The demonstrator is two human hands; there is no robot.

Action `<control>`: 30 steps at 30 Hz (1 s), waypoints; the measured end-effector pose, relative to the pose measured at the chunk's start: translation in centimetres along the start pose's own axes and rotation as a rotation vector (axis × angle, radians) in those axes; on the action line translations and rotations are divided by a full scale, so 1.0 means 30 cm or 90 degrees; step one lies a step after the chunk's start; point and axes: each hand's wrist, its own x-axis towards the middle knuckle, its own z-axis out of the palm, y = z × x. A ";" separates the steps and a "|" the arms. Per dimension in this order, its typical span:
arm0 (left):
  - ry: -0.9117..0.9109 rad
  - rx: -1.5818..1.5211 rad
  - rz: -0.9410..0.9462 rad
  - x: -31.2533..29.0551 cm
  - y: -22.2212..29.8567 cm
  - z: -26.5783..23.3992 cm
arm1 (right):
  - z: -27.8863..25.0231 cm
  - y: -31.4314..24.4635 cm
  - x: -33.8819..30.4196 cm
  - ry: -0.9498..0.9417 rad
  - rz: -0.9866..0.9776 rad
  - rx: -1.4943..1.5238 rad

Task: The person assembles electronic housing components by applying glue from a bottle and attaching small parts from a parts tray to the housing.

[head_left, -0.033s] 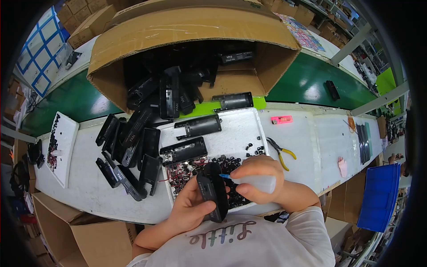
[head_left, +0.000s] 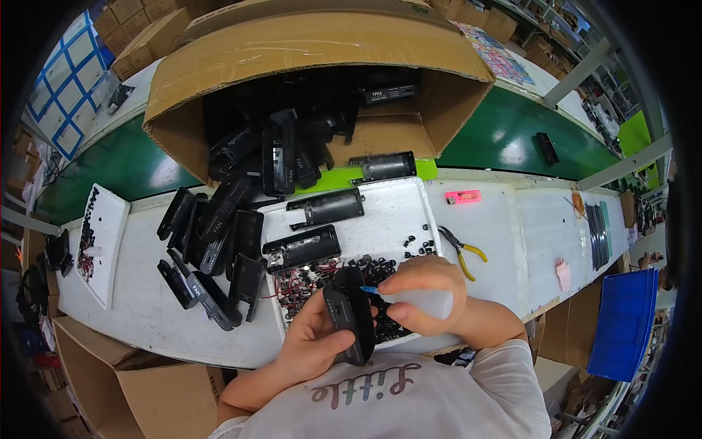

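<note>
My left hand [head_left: 311,344] grips a black plastic fan housing [head_left: 349,314], held upright and slightly tilted above the front of a white foam tray [head_left: 391,208]. In my right hand [head_left: 431,285] is a translucent white squeeze bottle [head_left: 433,301], lying sideways. Its thin blue nozzle [head_left: 370,290] points left and meets the housing's upper right side; whether it touches cannot be made out. Under my hands the tray holds small black parts [head_left: 387,274] and parts with red wires [head_left: 291,289]. Three similar housings, one of them this open shell [head_left: 303,249], lie on and behind the tray.
A large cardboard box [head_left: 314,55] of black housings opens toward me, with more housings [head_left: 219,219] heaped on the left. Yellow-handled pliers [head_left: 464,252] and a pink object [head_left: 463,197] lie right of the tray. A second foam tray [head_left: 110,241] sits far left; a blue bin [head_left: 621,325] stands right.
</note>
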 end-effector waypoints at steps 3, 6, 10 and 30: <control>0.002 -0.005 0.014 0.000 -0.001 0.001 | -0.001 -0.005 0.002 0.003 -0.024 -0.020; -0.008 -0.002 0.015 0.000 -0.001 -0.003 | -0.002 -0.008 0.002 0.002 -0.045 -0.040; -0.005 0.002 0.012 0.004 0.002 0.004 | 0.008 0.000 0.001 0.014 -0.037 -0.024; 0.147 0.049 0.162 -0.016 0.071 -0.044 | -0.149 0.196 0.049 -0.036 0.107 -0.806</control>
